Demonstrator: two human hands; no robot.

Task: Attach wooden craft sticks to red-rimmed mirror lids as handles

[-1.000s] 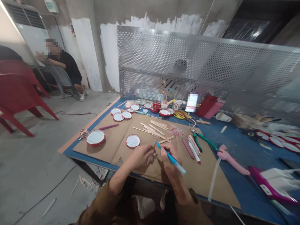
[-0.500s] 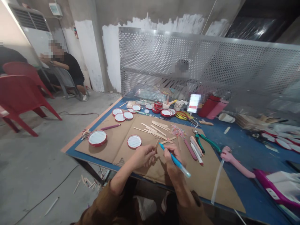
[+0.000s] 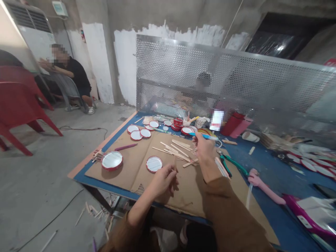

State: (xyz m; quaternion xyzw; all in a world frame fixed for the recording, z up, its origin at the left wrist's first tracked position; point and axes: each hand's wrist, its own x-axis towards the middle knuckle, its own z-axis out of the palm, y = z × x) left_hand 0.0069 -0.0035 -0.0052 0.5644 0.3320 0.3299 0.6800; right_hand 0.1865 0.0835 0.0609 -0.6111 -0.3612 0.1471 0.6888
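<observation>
My left hand [image 3: 166, 179] is closed around a short flat wooden stick [image 3: 175, 161], held upright above the cardboard. A blue pen [image 3: 208, 136] lies in the closed fingers of my right hand [image 3: 205, 149], which reaches over the far part of the cardboard [image 3: 181, 196]. Several thin wooden sticks [image 3: 174, 148] lie loosely between the hands, two of them crossed. Just left of my left hand is a red-rimmed round disc [image 3: 154, 164] with a whitish face. A thicker red-rimmed disc [image 3: 112, 160] with sticks at its side sits farther left.
A purple marker [image 3: 126, 147] lies at the cardboard's left. Green-handled pliers [image 3: 233, 163] and a pink-and-purple tool [image 3: 267, 189] lie right. More red-rimmed discs [image 3: 135, 135], a lit phone [image 3: 216, 120] and a red bottle [image 3: 232, 124] line the back, before a perforated metal screen [image 3: 170, 63].
My right hand has moved forward and up, away from the left hand, carrying the blue pen to the table's far part. My left hand still holds the wooden stick. The view has shifted slightly.
</observation>
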